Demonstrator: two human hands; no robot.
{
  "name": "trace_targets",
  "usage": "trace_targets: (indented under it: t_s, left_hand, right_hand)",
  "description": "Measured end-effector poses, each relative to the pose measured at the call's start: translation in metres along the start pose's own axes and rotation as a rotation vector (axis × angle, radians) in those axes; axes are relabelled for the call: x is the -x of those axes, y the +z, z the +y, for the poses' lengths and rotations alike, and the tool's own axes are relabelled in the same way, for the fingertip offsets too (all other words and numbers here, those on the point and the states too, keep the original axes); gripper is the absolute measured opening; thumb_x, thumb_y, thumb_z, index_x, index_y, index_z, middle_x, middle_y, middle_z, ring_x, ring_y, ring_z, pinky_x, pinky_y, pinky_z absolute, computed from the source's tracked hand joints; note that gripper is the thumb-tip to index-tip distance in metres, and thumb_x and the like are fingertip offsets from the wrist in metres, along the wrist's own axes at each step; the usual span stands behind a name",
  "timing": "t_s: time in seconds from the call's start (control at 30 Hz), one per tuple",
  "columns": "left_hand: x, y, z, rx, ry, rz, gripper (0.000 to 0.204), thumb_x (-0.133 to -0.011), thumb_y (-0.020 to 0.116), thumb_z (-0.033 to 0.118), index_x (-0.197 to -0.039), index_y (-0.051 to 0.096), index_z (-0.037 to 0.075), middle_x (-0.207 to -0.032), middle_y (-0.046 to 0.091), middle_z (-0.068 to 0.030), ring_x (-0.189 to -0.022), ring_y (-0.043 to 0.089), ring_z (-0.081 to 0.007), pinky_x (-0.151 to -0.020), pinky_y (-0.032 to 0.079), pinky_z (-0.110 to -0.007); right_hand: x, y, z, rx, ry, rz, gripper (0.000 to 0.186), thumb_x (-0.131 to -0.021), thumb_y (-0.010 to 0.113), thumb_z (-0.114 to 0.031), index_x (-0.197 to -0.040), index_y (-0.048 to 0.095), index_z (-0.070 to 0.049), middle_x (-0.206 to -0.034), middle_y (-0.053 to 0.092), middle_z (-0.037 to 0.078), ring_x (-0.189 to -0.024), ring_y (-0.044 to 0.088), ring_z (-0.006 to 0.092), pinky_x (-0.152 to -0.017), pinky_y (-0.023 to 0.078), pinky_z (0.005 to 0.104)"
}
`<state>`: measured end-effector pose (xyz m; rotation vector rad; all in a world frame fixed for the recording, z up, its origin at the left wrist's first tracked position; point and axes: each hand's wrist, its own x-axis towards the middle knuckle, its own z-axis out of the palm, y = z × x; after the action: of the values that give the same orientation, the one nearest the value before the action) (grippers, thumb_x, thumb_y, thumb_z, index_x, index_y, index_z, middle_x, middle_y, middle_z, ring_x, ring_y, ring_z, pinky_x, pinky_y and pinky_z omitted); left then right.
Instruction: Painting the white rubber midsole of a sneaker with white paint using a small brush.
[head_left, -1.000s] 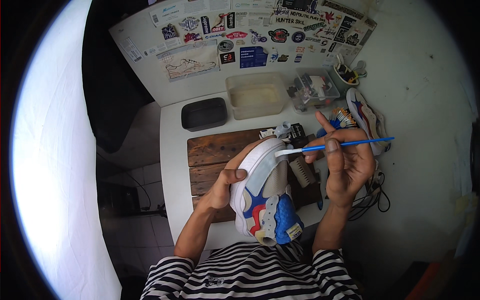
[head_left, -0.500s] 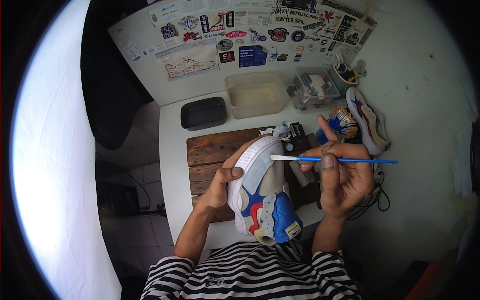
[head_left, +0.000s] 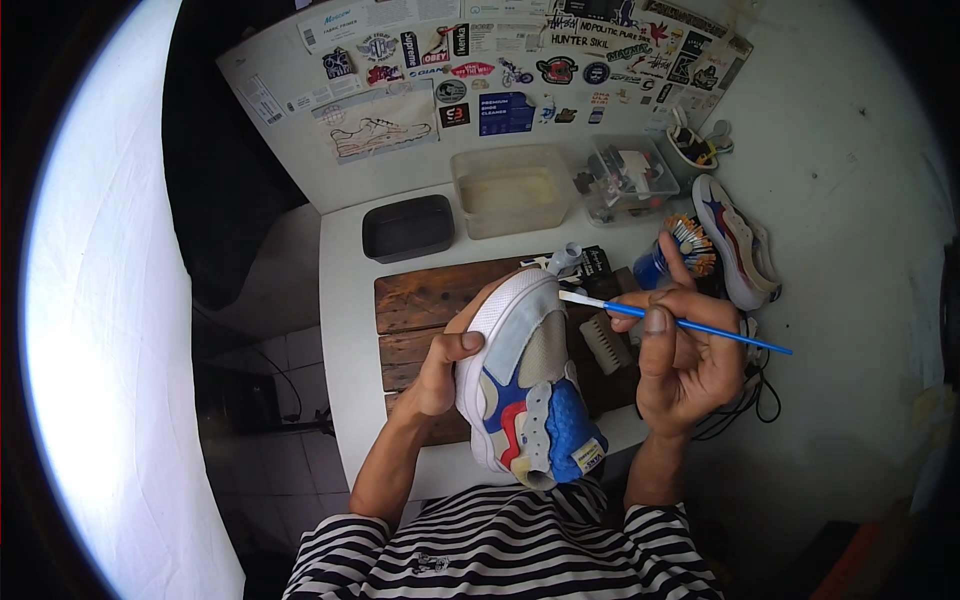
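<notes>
My left hand point(head_left: 446, 372) grips a sneaker point(head_left: 565, 420) by its white sole, thumb on the sidewall and the other fingers hidden behind. The shoe is tilted with its toe pointing away from me; its upper is pale grey, beige, blue and red. In my right hand point(head_left: 685, 345) a thin paintbrush point(head_left: 690, 325) with a blue handle and white bristles is pinched between thumb and fingers, index finger raised. The bristle tip is at the edge of the grey toe panel; whether it touches, I cannot tell. A small open bottle point(head_left: 566, 257) stands just beyond the toe.
Below the shoe lies a dark wooden board point(head_left: 420, 300) with a scrub brush point(head_left: 606, 345) on it. Behind are a black tray point(head_left: 407, 228), a clear plastic tub point(head_left: 512, 190) and a box of small items point(head_left: 628, 180). A matching sneaker point(head_left: 735, 240) rests at right beside a blue cup of brushes point(head_left: 652, 268).
The paintbrush tip has moved slightly away from me and to the right, toward the toe panel's edge, and its handle now slopes more. The left hand and shoe have barely moved.
</notes>
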<state>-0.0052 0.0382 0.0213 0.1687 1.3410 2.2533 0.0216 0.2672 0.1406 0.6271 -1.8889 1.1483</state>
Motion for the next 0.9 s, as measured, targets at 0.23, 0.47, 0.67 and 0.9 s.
trace_targets:
  t_s: [0.23, 0.47, 0.67, 0.9]
  left_hand:
    - [0.001, 0.000, 0.000, 0.060, -0.042, 0.035, 0.083, -0.081, 0.048, 0.045, -0.148, 0.035, -0.001, -0.132, 0.057, -0.0222, -0.112, 0.062, -0.0293, -0.094, 0.051, -0.040]
    - [0.003, 0.004, 0.003, 0.044, -0.027, 0.019, 0.082, -0.081, 0.048, 0.044, -0.148, 0.035, -0.001, -0.132, 0.057, -0.0220, -0.113, 0.062, -0.0289, -0.097, 0.050, -0.039]
    - [0.002, 0.007, 0.004, 0.034, -0.011, -0.004, 0.082, -0.081, 0.048, 0.043, -0.148, 0.035, -0.001, -0.132, 0.057, -0.0218, -0.114, 0.061, -0.0285, -0.098, 0.049, -0.038]
    - [0.002, 0.009, 0.004, 0.043, -0.026, -0.014, 0.082, -0.081, 0.047, 0.043, -0.149, 0.035, -0.002, -0.132, 0.057, -0.0222, -0.115, 0.061, -0.0290, -0.099, 0.049, -0.039]
  right_hand:
    - [0.001, 0.013, -0.025, 0.343, -0.246, -0.159, 0.018, -0.089, 0.063, -0.001, -0.105, 0.053, -0.002, -0.078, 0.068, 0.013, -0.069, 0.068, 0.0210, -0.104, 0.038, 0.0743]
    - [0.005, 0.017, -0.035, 0.288, -0.273, -0.189, 0.018, -0.093, 0.062, -0.006, -0.106, 0.051, -0.003, -0.078, 0.067, 0.013, -0.071, 0.069, 0.0219, -0.104, 0.037, 0.0769]
    - [0.002, 0.008, -0.022, 0.283, -0.216, -0.156, 0.021, -0.092, 0.063, -0.003, -0.109, 0.050, -0.003, -0.081, 0.068, 0.012, -0.073, 0.070, 0.0225, -0.108, 0.035, 0.0741]
    - [-0.002, 0.005, -0.030, 0.256, -0.211, -0.175, 0.022, -0.091, 0.064, -0.003, -0.109, 0.052, -0.005, -0.081, 0.068, 0.011, -0.072, 0.069, 0.0220, -0.107, 0.035, 0.0738]
